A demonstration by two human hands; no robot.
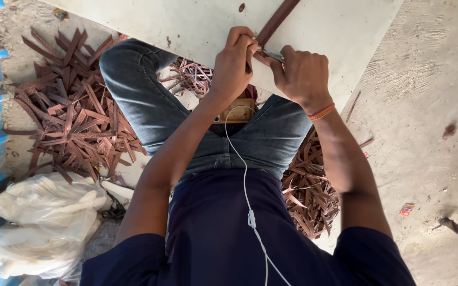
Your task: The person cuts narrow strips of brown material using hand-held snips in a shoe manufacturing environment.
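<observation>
I sit on a dusty concrete floor (425, 106) with a pale flat board (202, 21) across my lap. A brown strip (276, 18) lies on the board, running to its far edge. On the floor to my left lies a heap of brown strip offcuts (72, 116), with crumpled white plastic bags (43, 222) nearer me. A second pile of offcuts (308, 190) lies by my right thigh. Small scraps dot the floor further right.

Navy short-sleeved shirt; grey-blue jeans; orange wristband (322, 112); white earphone cable (246, 185)
</observation>
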